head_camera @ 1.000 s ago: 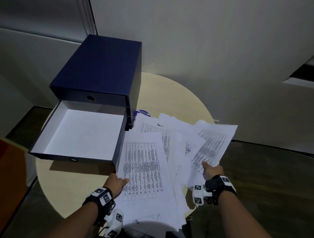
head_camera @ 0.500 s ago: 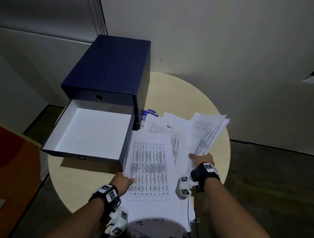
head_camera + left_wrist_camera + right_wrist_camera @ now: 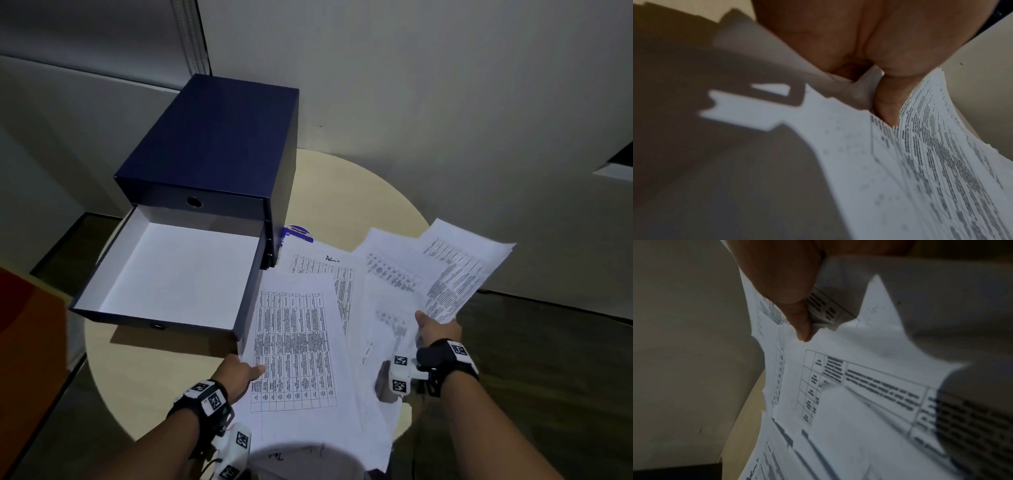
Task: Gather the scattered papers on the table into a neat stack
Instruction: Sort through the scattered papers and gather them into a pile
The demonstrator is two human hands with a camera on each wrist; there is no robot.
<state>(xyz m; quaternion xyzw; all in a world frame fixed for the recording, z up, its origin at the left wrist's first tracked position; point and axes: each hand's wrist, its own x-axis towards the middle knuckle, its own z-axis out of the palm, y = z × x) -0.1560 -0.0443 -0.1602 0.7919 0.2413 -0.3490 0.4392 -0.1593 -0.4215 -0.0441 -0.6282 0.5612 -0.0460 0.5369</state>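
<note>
Round table [image 3: 359, 192] beside an open drawer box [image 3: 212, 161]: left hand [image 3: 239, 371] pinches the table-printed sheet [image 3: 294, 346]; right hand [image 3: 436, 330] grips a lifted sheaf [image 3: 459, 274]. Best slide both inward, aligning edges.

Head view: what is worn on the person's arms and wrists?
Both forearms are bare, no sleeves. The left wrist and right wrist each carry a black strap with white square-patterned marker tags and a white camera block; thin cables hang below the left one.
</note>
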